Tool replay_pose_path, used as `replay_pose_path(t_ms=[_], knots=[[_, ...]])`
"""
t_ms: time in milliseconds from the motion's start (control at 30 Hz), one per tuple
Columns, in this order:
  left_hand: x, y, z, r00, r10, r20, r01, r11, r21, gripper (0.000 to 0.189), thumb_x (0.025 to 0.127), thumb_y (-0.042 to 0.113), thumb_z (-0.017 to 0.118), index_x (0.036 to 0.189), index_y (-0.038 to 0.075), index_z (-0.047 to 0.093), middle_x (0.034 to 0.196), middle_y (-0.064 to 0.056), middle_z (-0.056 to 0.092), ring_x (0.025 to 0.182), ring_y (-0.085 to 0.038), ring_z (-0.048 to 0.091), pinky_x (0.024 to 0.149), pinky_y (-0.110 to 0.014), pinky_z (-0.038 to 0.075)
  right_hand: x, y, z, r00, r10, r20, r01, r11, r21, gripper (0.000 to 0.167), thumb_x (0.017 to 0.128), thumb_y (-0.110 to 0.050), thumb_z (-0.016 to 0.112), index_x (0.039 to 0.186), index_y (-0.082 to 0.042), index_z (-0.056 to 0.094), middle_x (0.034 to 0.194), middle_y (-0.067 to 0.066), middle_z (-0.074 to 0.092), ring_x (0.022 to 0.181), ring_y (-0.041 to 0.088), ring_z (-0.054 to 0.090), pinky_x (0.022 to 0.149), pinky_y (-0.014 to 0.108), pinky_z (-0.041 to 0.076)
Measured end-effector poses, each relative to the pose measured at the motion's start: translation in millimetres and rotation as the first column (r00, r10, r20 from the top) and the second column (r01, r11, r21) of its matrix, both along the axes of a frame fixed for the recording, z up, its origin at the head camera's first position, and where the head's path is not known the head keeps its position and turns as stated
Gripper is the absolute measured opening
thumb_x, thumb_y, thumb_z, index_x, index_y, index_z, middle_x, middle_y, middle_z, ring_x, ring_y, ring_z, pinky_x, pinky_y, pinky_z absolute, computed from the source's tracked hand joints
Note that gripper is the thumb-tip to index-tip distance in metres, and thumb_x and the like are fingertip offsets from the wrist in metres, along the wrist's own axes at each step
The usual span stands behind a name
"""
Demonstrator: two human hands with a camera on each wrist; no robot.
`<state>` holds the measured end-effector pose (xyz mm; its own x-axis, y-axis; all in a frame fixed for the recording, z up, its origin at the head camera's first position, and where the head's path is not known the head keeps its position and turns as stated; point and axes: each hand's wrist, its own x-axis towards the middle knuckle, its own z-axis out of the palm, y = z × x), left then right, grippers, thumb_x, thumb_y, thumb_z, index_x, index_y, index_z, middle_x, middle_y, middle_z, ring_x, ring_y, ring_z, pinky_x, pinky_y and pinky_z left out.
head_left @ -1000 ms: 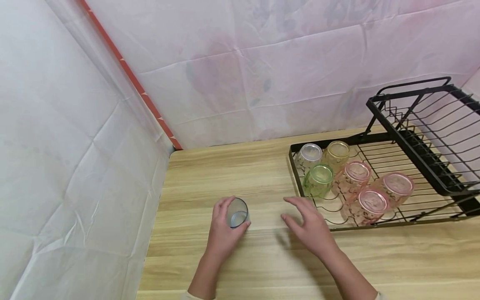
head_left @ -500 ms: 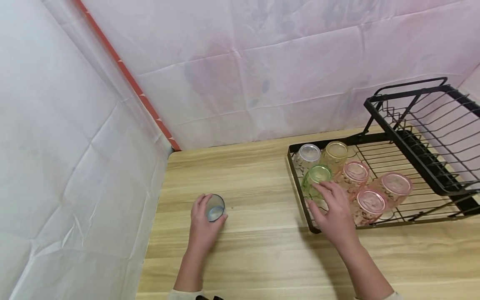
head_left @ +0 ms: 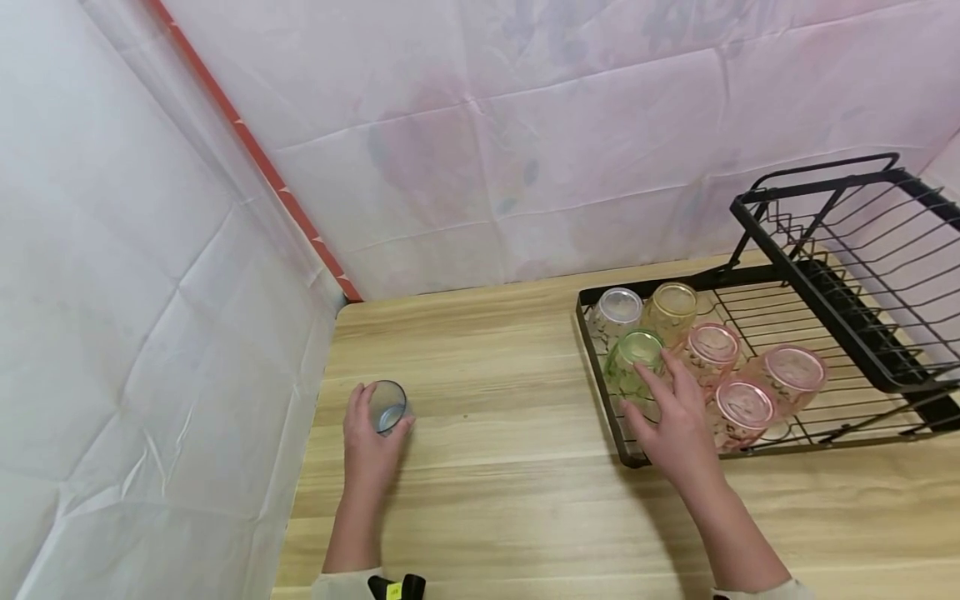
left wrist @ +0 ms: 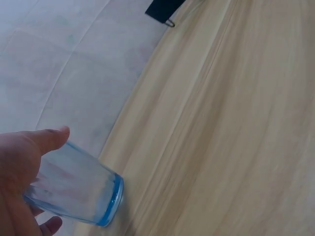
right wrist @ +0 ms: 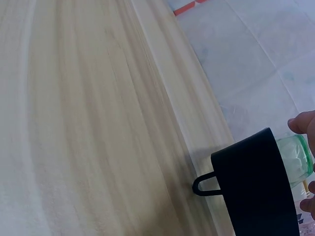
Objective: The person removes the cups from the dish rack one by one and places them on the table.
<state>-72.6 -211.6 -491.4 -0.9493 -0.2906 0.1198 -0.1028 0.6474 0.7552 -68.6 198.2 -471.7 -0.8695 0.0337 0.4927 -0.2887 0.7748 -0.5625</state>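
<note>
My left hand (head_left: pixel 369 437) grips a clear bluish drinking glass (head_left: pixel 390 414) at the left of the table, thumb on one side and fingers on the other. In the left wrist view the glass (left wrist: pixel 81 187) is upright-walled with a thick blue base close over the wood. My right hand (head_left: pixel 678 433) reaches over the front left corner of the black dish rack (head_left: pixel 609 417), thumb and fingers spread. Its fingertips are right at an upside-down green glass (head_left: pixel 637 354). The right wrist view shows this green glass (right wrist: pixel 297 160) behind the rack's wall, between the thumb and fingers.
More upturned glasses stand in the rack: a clear one (head_left: pixel 619 310), a yellow one (head_left: pixel 672 308) and several pink ones, including a front one (head_left: pixel 742 408). The rack's raised upper tier (head_left: pixel 862 250) is at the right. White sheeting (head_left: pixel 187 333) borders the table's left and back.
My left hand has carried the bluish glass leftward across the table. My right hand has moved right, from beside the rack to over its corner at the green glass.
</note>
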Motion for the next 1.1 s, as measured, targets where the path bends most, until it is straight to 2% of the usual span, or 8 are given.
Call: replay_pose_path(t_ms=[300, 633, 967, 1100], knots=[[-12.2, -20.1, -1.5, 1.000, 0.026, -0.016, -0.027, 0.999, -0.039, 0.081, 0.079, 0.023, 0.083, 0.147, 0.012, 0.041, 0.155, -0.014, 0.035, 0.143, -0.040, 0.032, 0.111, -0.061, 0.031, -19.1, 7, 6.7, 0.999, 0.022, 0.026, -0.024, 0.998, 0.058, 0.061, 0.076, -0.012, 0.079, 0.132, -0.003, 0.057, 0.147, 0.031, 0.035, 0.132, 0.056, 0.033, 0.102, 0.074, 0.029], [-18.8, -37.6, -1.6, 0.996, 0.084, 0.024, -0.084, 0.996, -0.033, 0.080, 0.082, 0.024, 0.081, 0.149, 0.015, 0.039, 0.157, -0.013, 0.030, 0.145, -0.040, 0.028, 0.112, -0.062, 0.028, -32.5, 8, 13.6, 0.989, 0.028, 0.142, -0.048, 0.990, 0.133, 0.058, 0.083, -0.021, 0.077, 0.136, -0.011, 0.056, 0.150, 0.030, 0.032, 0.131, 0.060, 0.032, 0.101, 0.077, 0.028], [-21.7, -44.6, -3.2, 0.996, 0.093, 0.007, -0.093, 0.996, 0.009, 0.076, 0.084, 0.025, 0.079, 0.147, 0.014, 0.040, 0.160, -0.015, 0.024, 0.145, -0.044, 0.023, 0.111, -0.066, 0.027, -43.3, 8, 21.3, 0.966, 0.017, 0.257, -0.065, 0.981, 0.180, 0.060, 0.089, -0.031, 0.072, 0.142, -0.014, 0.051, 0.150, 0.032, 0.030, 0.131, 0.061, 0.032, 0.101, 0.076, 0.028], [-23.8, -46.5, -4.9, 0.997, 0.080, -0.005, -0.080, 0.997, 0.012, 0.073, 0.085, 0.025, 0.078, 0.146, 0.013, 0.040, 0.162, -0.015, 0.020, 0.146, -0.045, 0.021, 0.110, -0.067, 0.026, -47.0, 7, 18.0, 0.970, 0.000, 0.243, -0.045, 0.983, 0.179, 0.059, 0.088, -0.026, 0.074, 0.141, -0.013, 0.052, 0.148, 0.032, 0.032, 0.128, 0.062, 0.035, 0.098, 0.077, 0.031]])
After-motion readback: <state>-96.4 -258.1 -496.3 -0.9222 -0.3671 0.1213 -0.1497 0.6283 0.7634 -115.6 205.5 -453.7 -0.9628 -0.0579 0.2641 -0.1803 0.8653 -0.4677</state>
